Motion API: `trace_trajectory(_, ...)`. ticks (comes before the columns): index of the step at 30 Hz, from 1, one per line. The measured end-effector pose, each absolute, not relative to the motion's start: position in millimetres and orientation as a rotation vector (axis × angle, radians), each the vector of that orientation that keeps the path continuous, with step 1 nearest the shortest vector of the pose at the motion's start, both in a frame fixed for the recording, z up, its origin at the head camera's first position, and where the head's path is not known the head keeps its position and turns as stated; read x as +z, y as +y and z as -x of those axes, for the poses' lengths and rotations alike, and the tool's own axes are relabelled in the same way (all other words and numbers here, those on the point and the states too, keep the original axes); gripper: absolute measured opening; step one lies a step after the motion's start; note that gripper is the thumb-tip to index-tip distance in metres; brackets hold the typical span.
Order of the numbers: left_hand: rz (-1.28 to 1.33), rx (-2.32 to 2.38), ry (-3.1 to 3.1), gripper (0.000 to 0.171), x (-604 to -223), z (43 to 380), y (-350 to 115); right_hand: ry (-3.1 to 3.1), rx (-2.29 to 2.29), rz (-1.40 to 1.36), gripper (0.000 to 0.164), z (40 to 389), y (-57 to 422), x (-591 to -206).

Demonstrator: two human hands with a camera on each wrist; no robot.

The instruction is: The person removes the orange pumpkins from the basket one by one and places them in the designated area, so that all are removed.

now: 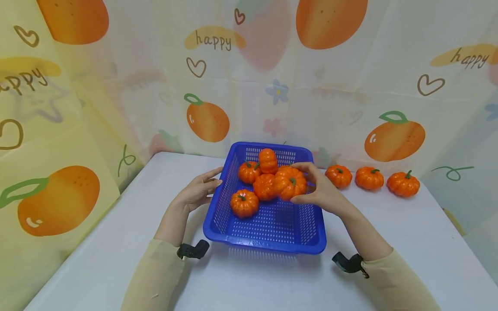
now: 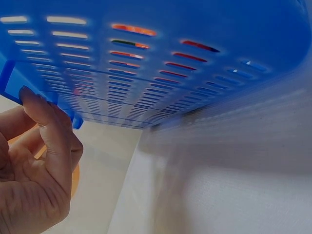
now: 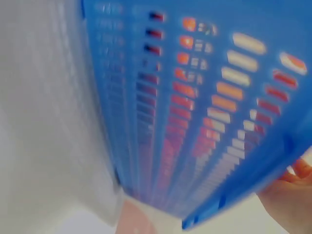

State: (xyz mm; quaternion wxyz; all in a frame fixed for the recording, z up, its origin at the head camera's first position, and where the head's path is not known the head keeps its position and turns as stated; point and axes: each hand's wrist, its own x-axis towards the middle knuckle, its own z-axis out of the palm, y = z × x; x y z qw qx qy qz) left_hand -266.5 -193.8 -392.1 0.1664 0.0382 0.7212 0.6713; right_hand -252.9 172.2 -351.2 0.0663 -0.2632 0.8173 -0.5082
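A blue perforated plastic basket (image 1: 264, 246) stands in the middle of the white table, with several small orange pumpkins inside, one of them (image 1: 244, 203) apart near its left wall. At the basket's left rim, my left hand (image 1: 199, 190) holds the edge; the left wrist view shows its bent fingers (image 2: 51, 126) at the rim. My right hand (image 1: 324, 192) reaches over the right rim and grips an orange pumpkin (image 1: 290, 183) between thumb and fingers, above the others. In the right wrist view the basket wall hides most of the right hand (image 3: 287, 200).
Three more orange pumpkins lie in a row on the table right of the basket: a near one (image 1: 339, 176), a middle one (image 1: 369, 178) and an outer one (image 1: 403, 184). A fruit-printed curtain (image 1: 256, 108) hangs behind the white table (image 1: 116, 259).
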Motion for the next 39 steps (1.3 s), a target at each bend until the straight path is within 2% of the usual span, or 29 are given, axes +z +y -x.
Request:
trace_trajectory(18, -0.086, 1.889, 2.083, 0.061, -393, 269, -192, 2.460, -1.636, 0.519, 0.071, 260, 232, -358)
trace_trajectory(26, -0.089, 1.891, 2.087, 0.060, -393, 269, -192, 2.514, -1.599, 0.325, 0.078, 265, 265, -365)
trace_trajectory(39, -0.103, 1.909, 2.058, 0.062, -392, 268, -194, 2.404, -1.708, 0.174, 0.073, 282, 307, -392)
